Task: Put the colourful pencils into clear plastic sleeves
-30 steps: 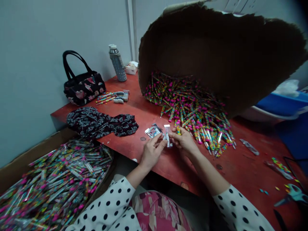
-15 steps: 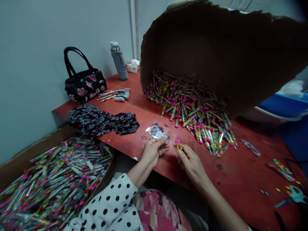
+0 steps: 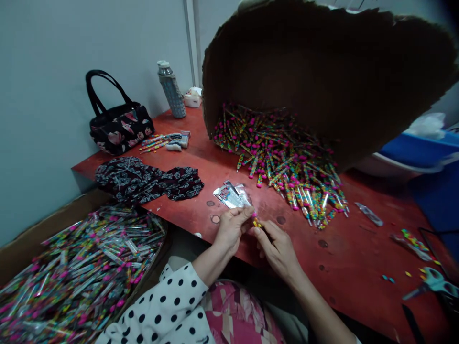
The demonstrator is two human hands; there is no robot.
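My left hand (image 3: 231, 228) pinches the near end of a clear, silvery printed plastic sleeve (image 3: 229, 195) above the table edge. Closed fingers of my right hand (image 3: 278, 246) hold a slim pencil-like stick (image 3: 256, 222) with yellow segments and a pink end; most of it is hidden by the hand. Its pink end meets the sleeve at my left fingertips; how far inside it sits I cannot tell. Beyond both hands, many similar multicoloured sticks (image 3: 276, 148) with pink ends spill from a large cardboard box (image 3: 304, 62) lying on its side.
At lower left, an open carton (image 3: 32, 227) holds many sleeved sticks (image 3: 89, 267). On the red table (image 3: 344, 253) are a dark patterned cloth (image 3: 143, 179), a floral handbag (image 3: 122, 126), a flask (image 3: 172, 93), a tissue box (image 3: 192, 98) and scissors (image 3: 432, 282). Blue basins (image 3: 423, 145) stand right.
My right hand has brought the stick leftward to my left hand, so its pink end now meets the sleeve. The view has shifted slightly.
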